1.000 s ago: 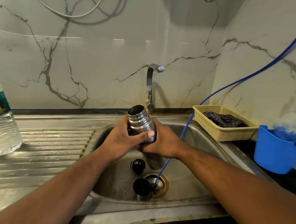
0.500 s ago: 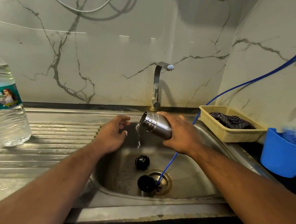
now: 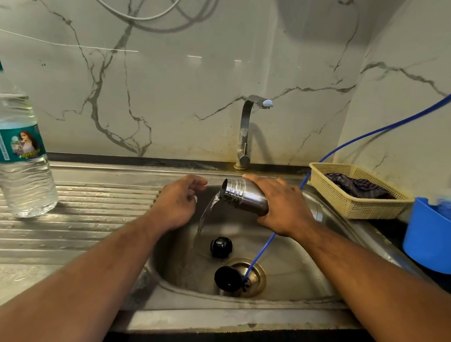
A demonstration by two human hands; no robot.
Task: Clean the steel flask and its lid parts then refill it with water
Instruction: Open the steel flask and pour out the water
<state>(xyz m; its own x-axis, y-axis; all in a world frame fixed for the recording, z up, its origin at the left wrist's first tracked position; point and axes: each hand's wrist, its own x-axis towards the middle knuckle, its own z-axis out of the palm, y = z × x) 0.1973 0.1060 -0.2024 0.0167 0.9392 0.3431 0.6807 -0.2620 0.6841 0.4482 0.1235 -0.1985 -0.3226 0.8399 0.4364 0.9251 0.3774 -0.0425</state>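
My right hand (image 3: 283, 204) grips the steel flask (image 3: 241, 196) over the sink basin (image 3: 305, 278). The flask is tipped to the left, mouth down, and a stream of water runs from it into the basin. My left hand (image 3: 179, 199) hovers just left of the flask's mouth with fingers loosely curled, holding nothing. Two black lid parts lie on the basin floor: a small round one (image 3: 221, 247) in the middle and a larger one (image 3: 228, 278) resting on the brass drain (image 3: 257, 276).
A steel tap (image 3: 245, 135) stands behind the sink. A large plastic water bottle (image 3: 15, 150) stands on the ribbed drainboard (image 3: 77, 219) at left. A thin blue hose (image 3: 382, 128) runs down to the drain. At right sit a beige basket (image 3: 356, 198) with cloth and a blue tub (image 3: 433, 236).
My left hand let go of the flask and drew back to the left. My right hand tipped the flask over, and the trickle has grown into a steady stream.
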